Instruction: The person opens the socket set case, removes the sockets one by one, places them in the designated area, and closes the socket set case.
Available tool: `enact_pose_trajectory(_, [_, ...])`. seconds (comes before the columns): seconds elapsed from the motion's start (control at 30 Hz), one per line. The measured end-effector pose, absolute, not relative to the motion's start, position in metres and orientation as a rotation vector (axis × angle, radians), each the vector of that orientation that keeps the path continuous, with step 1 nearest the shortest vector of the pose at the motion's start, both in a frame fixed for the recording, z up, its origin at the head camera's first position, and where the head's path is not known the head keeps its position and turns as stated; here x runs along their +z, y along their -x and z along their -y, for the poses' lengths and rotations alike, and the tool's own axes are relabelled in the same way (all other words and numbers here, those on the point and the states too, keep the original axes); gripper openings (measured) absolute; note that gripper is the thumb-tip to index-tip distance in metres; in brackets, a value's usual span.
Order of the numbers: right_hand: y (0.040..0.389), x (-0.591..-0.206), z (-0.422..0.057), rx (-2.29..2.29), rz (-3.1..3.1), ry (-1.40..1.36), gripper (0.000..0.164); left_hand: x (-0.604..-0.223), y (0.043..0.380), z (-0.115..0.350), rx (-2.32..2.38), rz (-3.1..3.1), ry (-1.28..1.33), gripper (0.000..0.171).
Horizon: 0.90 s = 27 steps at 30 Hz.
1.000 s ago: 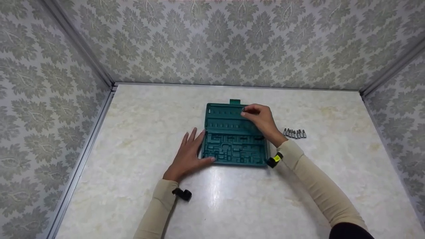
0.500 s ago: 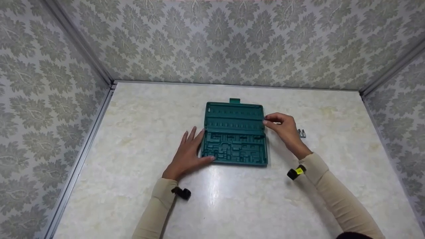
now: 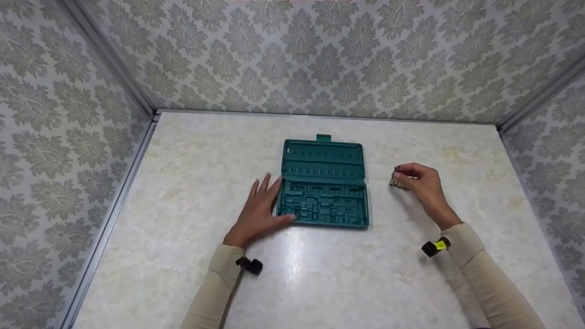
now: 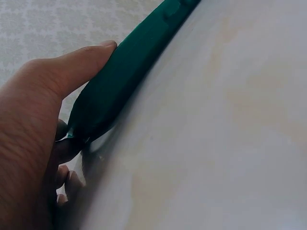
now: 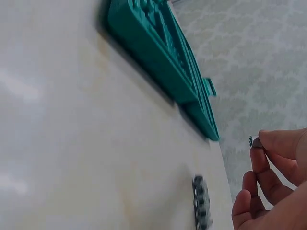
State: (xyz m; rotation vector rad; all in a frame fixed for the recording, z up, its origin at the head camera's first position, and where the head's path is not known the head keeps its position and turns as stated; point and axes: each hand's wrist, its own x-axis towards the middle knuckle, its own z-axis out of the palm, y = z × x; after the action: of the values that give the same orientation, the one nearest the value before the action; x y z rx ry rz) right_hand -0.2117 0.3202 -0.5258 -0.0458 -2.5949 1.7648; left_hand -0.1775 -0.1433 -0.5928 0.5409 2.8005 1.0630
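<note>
An open green plastic case (image 3: 322, 224) with moulded slots lies on the table, its lid folded back. My left hand (image 3: 258, 214) rests at its left side, fingers spread, thumb over the front rim; in the left wrist view the thumb (image 4: 84, 64) touches the case's edge. To the right of the case, my right hand (image 3: 422, 185) is over a row of small metal socket bits (image 3: 400, 183), partly covering them. In the right wrist view its thumb and finger pinch a small silver socket bit (image 5: 254, 142), mostly hidden by the fingertips, near the row (image 5: 200, 203).
A latch tab (image 3: 324, 137) sticks out from the lid's far edge. One small light-coloured piece (image 3: 288, 150) shows in the lid's upper left slot. Patterned walls (image 3: 301, 59) stand behind and beside the pale table (image 3: 205, 151).
My right hand has moved from the lid's upper right, across to the right, to the row of socket bits. The left hand and case have stayed in place.
</note>
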Motion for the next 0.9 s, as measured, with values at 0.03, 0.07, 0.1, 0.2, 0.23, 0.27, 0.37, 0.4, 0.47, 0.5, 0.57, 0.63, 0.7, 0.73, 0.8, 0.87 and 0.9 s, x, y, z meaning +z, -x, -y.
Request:
enact_pose_trajectory(0.03, [0.211, -0.526, -0.326, 1.755, 2.593, 0.052, 0.041, -0.593, 0.177, 0.143, 1.062, -2.801, -0.535, 0.123])
enact_pose_trajectory(0.07, [0.211, -0.527, -0.331, 1.753, 2.587, 0.061, 0.041, -0.592, 0.177, 0.143, 1.062, -2.8, -0.531, 0.123])
enact_pose_trajectory(0.1, [0.211, -0.528, -0.336, 1.748, 2.583, 0.071, 0.041, -0.592, 0.177, 0.143, 1.063, -2.796, -0.522, 0.122])
enact_pose_trajectory(0.2, [0.211, -0.532, -0.353, 1.709, 2.591, 0.113, 0.04, -0.592, 0.176, 0.143, 1.068, -2.793, -0.511, 0.123])
enact_pose_trajectory(0.23, [0.211, -0.533, -0.359, 1.697, 2.594, 0.132, 0.04, -0.593, 0.176, 0.143, 1.069, -2.795, -0.512, 0.123])
enact_pose_trajectory(0.27, [0.211, -0.535, -0.365, 1.681, 2.597, 0.15, 0.041, -0.593, 0.176, 0.143, 1.072, -2.795, -0.514, 0.123])
enact_pose_trajectory(0.37, [0.21, -0.54, -0.379, 1.63, 2.617, 0.195, 0.04, -0.592, 0.176, 0.143, 1.081, -2.802, -0.518, 0.123])
enact_pose_trajectory(0.4, [0.209, -0.541, -0.383, 1.611, 2.624, 0.21, 0.039, -0.592, 0.176, 0.143, 1.083, -2.803, -0.518, 0.123])
enact_pose_trajectory(0.47, [0.207, -0.544, -0.389, 1.566, 2.64, 0.24, 0.039, -0.592, 0.176, 0.143, 1.083, -2.804, -0.519, 0.123])
enact_pose_trajectory(0.5, [0.205, -0.546, -0.391, 1.547, 2.648, 0.251, 0.038, -0.592, 0.176, 0.143, 1.083, -2.803, -0.52, 0.123])
enact_pose_trajectory(0.57, [0.202, -0.549, -0.395, 1.492, 2.666, 0.27, 0.038, -0.592, 0.176, 0.142, 1.077, -2.802, -0.521, 0.124])
enact_pose_trajectory(0.63, [0.198, -0.552, -0.396, 1.448, 2.682, 0.273, 0.036, -0.593, 0.177, 0.143, 1.075, -2.799, -0.524, 0.124])
enact_pose_trajectory(0.7, [0.196, -0.555, -0.397, 1.397, 2.701, 0.267, 0.034, -0.593, 0.178, 0.143, 1.072, -2.797, -0.524, 0.124])
enact_pose_trajectory(0.73, [0.195, -0.556, -0.396, 1.375, 2.71, 0.263, 0.034, -0.593, 0.178, 0.143, 1.07, -2.796, -0.521, 0.124])
enact_pose_trajectory(0.8, [0.194, -0.558, -0.396, 1.348, 2.721, 0.254, 0.033, -0.593, 0.178, 0.143, 1.069, -2.795, -0.516, 0.124])
enact_pose_trajectory(0.87, [0.193, -0.559, -0.396, 1.32, 2.733, 0.251, 0.034, -0.592, 0.178, 0.142, 1.069, -2.793, -0.509, 0.124])
enact_pose_trajectory(0.9, [0.193, -0.559, -0.396, 1.313, 2.737, 0.253, 0.034, -0.592, 0.177, 0.142, 1.069, -2.793, -0.506, 0.124])
